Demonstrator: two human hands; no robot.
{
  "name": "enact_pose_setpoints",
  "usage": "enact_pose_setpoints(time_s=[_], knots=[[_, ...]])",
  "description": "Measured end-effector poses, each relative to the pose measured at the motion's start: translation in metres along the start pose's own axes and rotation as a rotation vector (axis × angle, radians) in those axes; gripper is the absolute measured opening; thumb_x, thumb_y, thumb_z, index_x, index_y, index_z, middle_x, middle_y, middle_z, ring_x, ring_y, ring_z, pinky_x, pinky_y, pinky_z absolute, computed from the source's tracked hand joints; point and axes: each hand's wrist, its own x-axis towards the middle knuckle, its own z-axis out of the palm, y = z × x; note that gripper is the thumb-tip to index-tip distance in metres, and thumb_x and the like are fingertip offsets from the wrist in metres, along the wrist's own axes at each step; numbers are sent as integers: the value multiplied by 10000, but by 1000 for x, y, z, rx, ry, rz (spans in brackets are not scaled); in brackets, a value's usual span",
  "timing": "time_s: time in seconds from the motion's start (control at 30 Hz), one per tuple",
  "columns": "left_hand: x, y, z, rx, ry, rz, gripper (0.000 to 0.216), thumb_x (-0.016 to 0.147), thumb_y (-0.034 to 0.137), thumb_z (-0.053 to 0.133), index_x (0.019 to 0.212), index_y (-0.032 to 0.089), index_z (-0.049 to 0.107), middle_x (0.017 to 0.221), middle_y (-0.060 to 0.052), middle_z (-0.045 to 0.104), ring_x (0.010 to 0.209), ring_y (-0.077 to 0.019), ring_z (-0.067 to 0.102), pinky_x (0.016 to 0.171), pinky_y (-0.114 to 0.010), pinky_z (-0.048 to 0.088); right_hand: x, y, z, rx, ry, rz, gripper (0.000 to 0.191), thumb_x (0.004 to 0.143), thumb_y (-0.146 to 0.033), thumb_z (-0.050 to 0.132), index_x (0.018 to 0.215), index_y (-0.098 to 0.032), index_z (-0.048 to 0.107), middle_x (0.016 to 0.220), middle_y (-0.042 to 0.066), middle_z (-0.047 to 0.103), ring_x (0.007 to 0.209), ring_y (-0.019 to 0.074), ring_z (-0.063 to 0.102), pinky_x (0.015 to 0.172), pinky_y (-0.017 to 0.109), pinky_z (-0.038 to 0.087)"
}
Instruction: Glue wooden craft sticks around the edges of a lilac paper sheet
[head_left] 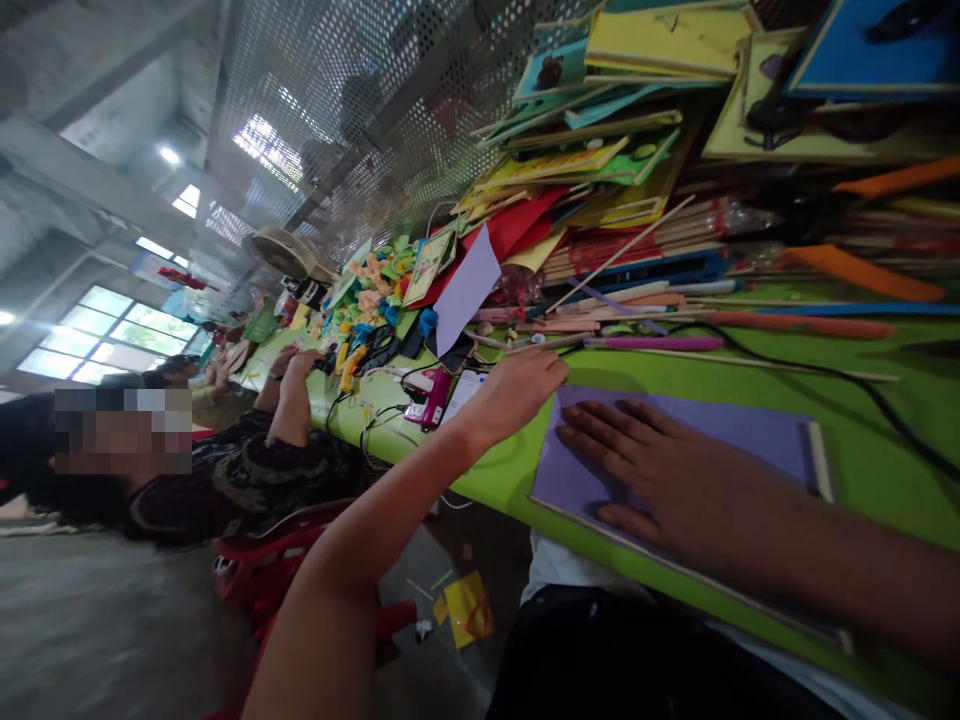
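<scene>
A purple paper-covered board (712, 425) lies on the green table in front of me. My right hand (645, 460) rests flat on it, palm down, with its fingers stretched out. At the board's far left corner is my left hand (523, 390), its fingers bent and pressed together close to the tabletop. Whatever may be in those fingers is hidden. A pale strip (820, 460) runs along the board's right edge. Beyond my left hand a sheet of lilac paper (469, 290) stands tilted among the craft supplies.
Behind the board lie coloured sticks (652, 343) and a black cable (817, 375). Stacked colourful boards (667, 45) rise at the back right. Left of my arm are a magenta device (428, 400), a phone (463, 393) and small craft pieces. A co-worker (247, 470) sits at the left.
</scene>
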Motion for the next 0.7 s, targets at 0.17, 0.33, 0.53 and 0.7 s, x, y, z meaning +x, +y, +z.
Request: enact_pose_setpoints(time_s=[0.17, 0.33, 0.53, 0.7], knots=[[3, 3, 1, 40, -16, -18, 181, 1061, 119, 486, 1064, 137, 666, 1055, -91, 706, 1067, -250, 652, 936, -355, 501, 0, 0, 2, -5, -3, 10, 878, 1017, -605, 467, 1701, -133, 181, 1629, 186, 508, 1486, 347, 493, 1200, 604, 366], [6, 2, 0, 3, -21, -62, 195, 1062, 134, 481, 1062, 123, 676, 1073, -103, 712, 1060, -246, 661, 946, -351, 500, 0, 0, -1, -31, -9, 6, 812, 1016, -627, 452, 1650, -129, 346, 1623, 176, 519, 1472, 342, 513, 1195, 593, 376], [3, -7, -1, -141, -5, -93, 146, 1059, 212, 563, 1098, 168, 697, 1047, -63, 733, 1040, -210, 676, 912, -327, 517, 1, 1, -2, -21, -4, -13, 788, 1008, -621, 483, 1612, -120, 419, 1623, 196, 513, 1486, 349, 495, 1194, 593, 373], [1, -5, -3, -155, 26, -48, 130, 1049, 246, 607, 1111, 176, 696, 1100, -65, 724, 1057, -201, 681, 908, -322, 534, 0, 0, -1, 8, -8, 3, 823, 1007, -618, 488, 1664, -150, 326, 1637, 187, 499, 1493, 339, 486, 1216, 596, 346]])
